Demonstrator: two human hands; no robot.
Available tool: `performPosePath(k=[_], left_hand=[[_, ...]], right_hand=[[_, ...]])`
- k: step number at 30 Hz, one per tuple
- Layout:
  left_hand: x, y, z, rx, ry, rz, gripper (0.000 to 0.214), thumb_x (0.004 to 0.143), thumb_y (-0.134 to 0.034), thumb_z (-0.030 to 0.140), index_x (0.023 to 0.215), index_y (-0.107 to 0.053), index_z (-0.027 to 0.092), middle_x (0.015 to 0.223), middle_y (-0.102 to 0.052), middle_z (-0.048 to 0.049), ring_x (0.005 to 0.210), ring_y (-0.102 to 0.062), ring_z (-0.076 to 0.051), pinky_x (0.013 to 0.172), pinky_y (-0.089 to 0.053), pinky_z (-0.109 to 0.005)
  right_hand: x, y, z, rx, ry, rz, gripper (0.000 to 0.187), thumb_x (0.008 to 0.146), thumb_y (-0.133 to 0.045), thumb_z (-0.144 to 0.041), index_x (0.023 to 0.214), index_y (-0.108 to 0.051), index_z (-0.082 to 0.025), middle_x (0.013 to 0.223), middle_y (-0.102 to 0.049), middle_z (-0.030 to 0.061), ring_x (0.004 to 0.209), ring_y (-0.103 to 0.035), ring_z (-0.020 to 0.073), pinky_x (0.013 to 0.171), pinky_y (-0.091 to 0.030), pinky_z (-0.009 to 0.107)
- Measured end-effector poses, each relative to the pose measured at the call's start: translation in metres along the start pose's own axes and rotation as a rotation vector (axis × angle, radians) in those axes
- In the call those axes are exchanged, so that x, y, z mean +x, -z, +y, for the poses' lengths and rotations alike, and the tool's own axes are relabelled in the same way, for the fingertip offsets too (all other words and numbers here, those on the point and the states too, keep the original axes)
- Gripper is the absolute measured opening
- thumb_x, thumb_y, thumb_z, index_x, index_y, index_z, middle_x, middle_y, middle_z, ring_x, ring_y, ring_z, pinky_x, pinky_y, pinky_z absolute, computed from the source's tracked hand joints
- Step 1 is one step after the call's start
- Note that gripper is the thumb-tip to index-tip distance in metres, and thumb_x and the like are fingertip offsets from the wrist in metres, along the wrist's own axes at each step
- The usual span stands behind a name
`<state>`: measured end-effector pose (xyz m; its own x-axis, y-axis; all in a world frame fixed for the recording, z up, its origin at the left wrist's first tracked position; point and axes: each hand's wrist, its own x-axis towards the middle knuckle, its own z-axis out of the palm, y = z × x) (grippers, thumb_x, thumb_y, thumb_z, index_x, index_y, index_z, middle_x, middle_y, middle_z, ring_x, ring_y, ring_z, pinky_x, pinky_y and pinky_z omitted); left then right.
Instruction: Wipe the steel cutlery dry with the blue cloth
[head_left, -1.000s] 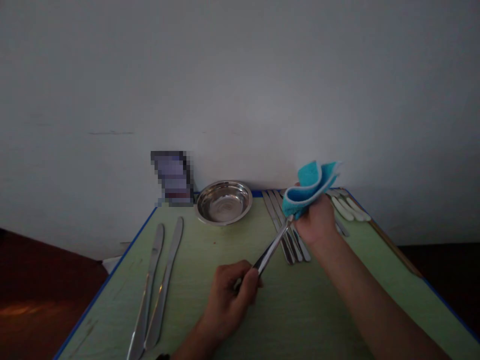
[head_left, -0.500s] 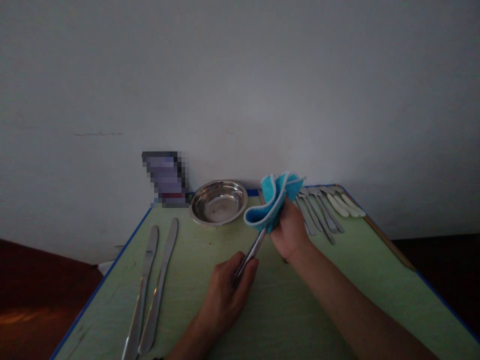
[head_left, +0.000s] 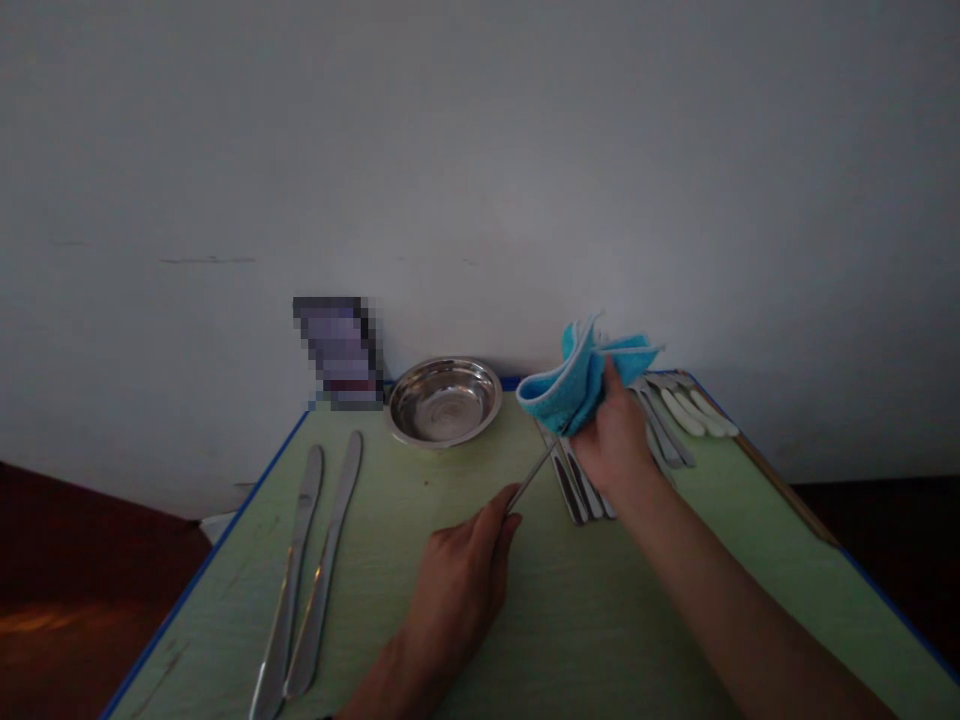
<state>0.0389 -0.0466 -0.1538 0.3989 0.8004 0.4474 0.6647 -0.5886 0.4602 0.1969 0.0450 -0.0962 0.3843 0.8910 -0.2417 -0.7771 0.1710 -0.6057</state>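
Note:
My left hand is closed round the handle of a slim metal piece of cutlery, held at a slant above the table. Its far end disappears into a blue cloth with pale edging, so its kind is hidden. My right hand grips that cloth, bunched around the cutlery. Beneath and beside the right hand lie several metal cutlery handles, partly covered by the hand. A shiny metal bowl sits just left of the cloth.
Two long table knives lie side by side at the left of the green table. White-handled cutlery lies at the back right. A pixelated upright panel leans at the back left, before the grey wall.
The cloth and my right hand have moved right and slightly up, drawing toward the far end of the cutlery. More of its shaft shows. Metal handles beneath the hand have come into view.

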Motion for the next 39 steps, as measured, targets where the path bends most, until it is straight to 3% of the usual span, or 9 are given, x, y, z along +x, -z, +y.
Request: performPosePath(k=[6,11,15,20,23,28,31,34,39], left_hand=[[0.000,-0.003,-0.002,0.074,0.021,-0.001,0.029,0.095,-0.032,0.023,0.116,-0.049,0.011,0.068,-0.070,-0.0052,0.045,-0.062,-0.014,0.043,-0.042,-0.021],[0.000,-0.004,-0.005,0.111,0.045,0.001,0.028,0.095,-0.033,0.023,0.117,-0.048,0.012,0.069,-0.070,-0.0047,0.045,-0.063,-0.015,0.041,-0.041,-0.022],[0.000,-0.003,-0.006,0.138,-0.012,0.019,0.029,0.095,-0.034,0.023,0.118,-0.047,0.012,0.071,-0.070,-0.0046,0.048,-0.063,-0.015,0.043,-0.043,-0.022],[-0.001,0.000,-0.003,0.127,-0.088,-0.002,0.031,0.094,-0.039,0.021,0.124,-0.044,0.013,0.073,-0.069,-0.0026,0.052,-0.063,-0.014,0.048,-0.046,-0.023],[-0.001,0.001,0.000,0.076,-0.096,-0.031,0.034,0.093,-0.040,0.021,0.126,-0.043,0.015,0.079,-0.069,-0.0035,0.060,-0.064,-0.015,0.054,-0.049,-0.025],[0.001,0.008,0.013,-0.233,0.103,-0.171,0.032,0.094,-0.037,0.027,0.123,-0.046,0.017,0.098,-0.067,-0.0067,0.081,-0.064,-0.016,0.072,-0.050,-0.025],[0.003,0.013,0.018,-0.382,0.241,-0.270,0.028,0.095,-0.033,0.032,0.100,-0.056,0.017,0.080,-0.064,-0.0028,0.072,-0.061,-0.015,0.065,-0.046,-0.023],[0.004,0.016,0.019,-0.425,0.307,-0.277,0.032,0.095,-0.031,0.035,0.080,-0.053,0.017,0.063,-0.053,0.0019,0.058,-0.053,-0.012,0.056,-0.040,-0.022],[0.005,0.013,0.013,-0.488,0.316,-0.236,0.029,0.094,-0.032,0.033,0.081,-0.052,0.017,0.066,-0.052,0.0011,0.058,-0.049,-0.013,0.059,-0.037,-0.024]], right_hand=[[-0.020,0.008,0.031,-0.146,-0.050,-0.062,0.021,0.076,-0.061,-0.038,0.080,-0.062,-0.018,0.071,-0.069,-0.0029,0.061,-0.062,0.0097,0.060,-0.050,0.022],[-0.031,0.014,0.048,-0.248,-0.149,-0.111,0.026,0.074,-0.063,-0.041,0.086,-0.063,-0.019,0.071,-0.069,-0.0024,0.064,-0.062,0.0116,0.057,-0.048,0.022],[-0.020,0.011,0.035,-0.196,-0.109,-0.081,0.020,0.078,-0.059,-0.037,0.085,-0.063,-0.018,0.071,-0.069,-0.0021,0.062,-0.063,0.0117,0.060,-0.050,0.024],[0.003,0.006,0.006,-0.092,-0.048,0.044,0.019,0.086,-0.049,-0.028,0.074,-0.060,-0.019,0.062,-0.065,-0.0045,0.057,-0.060,0.0096,0.057,-0.050,0.022],[0.009,0.004,-0.009,-0.031,-0.021,0.043,0.023,0.084,-0.049,-0.028,0.063,-0.052,-0.020,0.051,-0.055,-0.0074,0.048,-0.054,0.0084,0.047,-0.045,0.019],[0.002,0.000,-0.020,0.004,0.023,0.024,0.035,0.079,-0.056,-0.035,0.055,-0.035,-0.020,0.042,-0.039,-0.0104,0.034,-0.036,0.0057,0.034,-0.030,0.017],[-0.002,-0.002,-0.020,0.020,0.020,0.024,0.037,0.080,-0.054,-0.036,0.054,-0.033,-0.020,0.042,-0.036,-0.0101,0.034,-0.033,0.0053,0.035,-0.029,0.017],[-0.003,-0.001,-0.017,0.026,0.033,0.005,0.034,0.079,-0.056,-0.036,0.055,-0.038,-0.020,0.043,-0.040,-0.0094,0.037,-0.036,0.0060,0.037,-0.032,0.018],[-0.003,0.004,-0.007,-0.030,0.054,-0.043,0.023,0.075,-0.062,-0.036,0.065,-0.052,-0.019,0.052,-0.054,-0.0089,0.047,-0.051,0.0079,0.052,-0.045,0.022]])
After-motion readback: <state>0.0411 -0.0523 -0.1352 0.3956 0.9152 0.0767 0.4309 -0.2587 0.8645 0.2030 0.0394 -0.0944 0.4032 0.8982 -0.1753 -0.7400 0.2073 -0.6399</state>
